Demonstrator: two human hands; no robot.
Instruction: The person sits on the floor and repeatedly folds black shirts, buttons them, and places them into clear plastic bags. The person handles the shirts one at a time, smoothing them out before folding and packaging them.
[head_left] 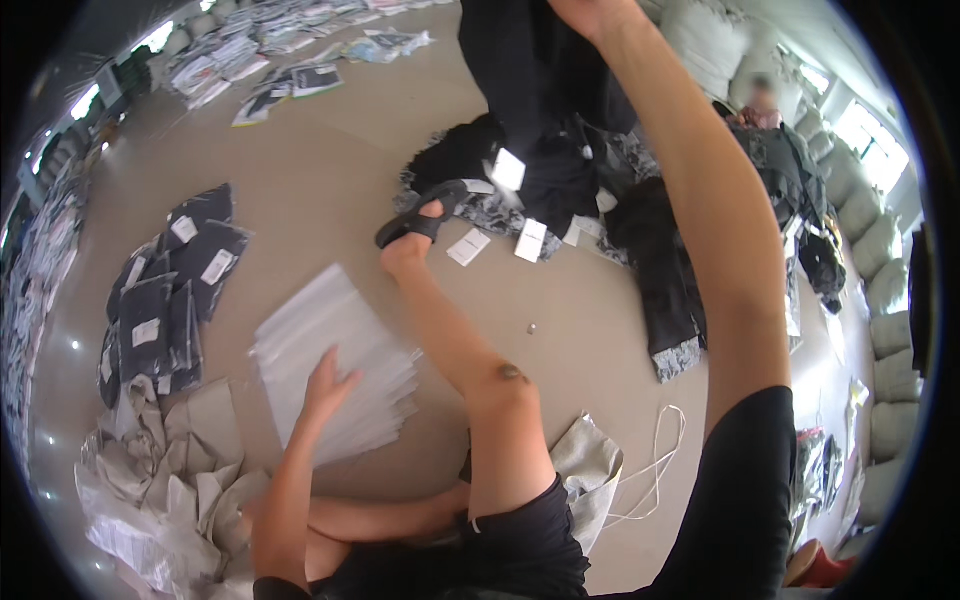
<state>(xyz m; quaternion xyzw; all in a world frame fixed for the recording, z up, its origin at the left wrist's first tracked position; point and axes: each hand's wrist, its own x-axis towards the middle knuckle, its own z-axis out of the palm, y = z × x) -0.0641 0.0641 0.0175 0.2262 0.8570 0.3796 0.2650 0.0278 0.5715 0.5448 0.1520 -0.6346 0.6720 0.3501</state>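
My left hand [328,390] is over a fanned stack of clear plastic bags [330,315] on the floor, its thumb and fingers apart and nothing in its grip. My right hand [590,14] is raised at the top edge, its fingers partly cut off by the picture. From it hangs a black garment [525,75], lifted above a heap of black and grey-patterned clothes [470,150]. White tags hang among these clothes, and a white tag [531,241] rests on the floor at the near side of the heap.
Bagged dark garments [150,320] lie at the left, with crumpled beige sacking [205,440] nearer me. A beige cloth bag [588,458] and white cord [655,470] lie by my knee. Stuffed white sacks [885,270] line the right wall, where another person [760,108] is.
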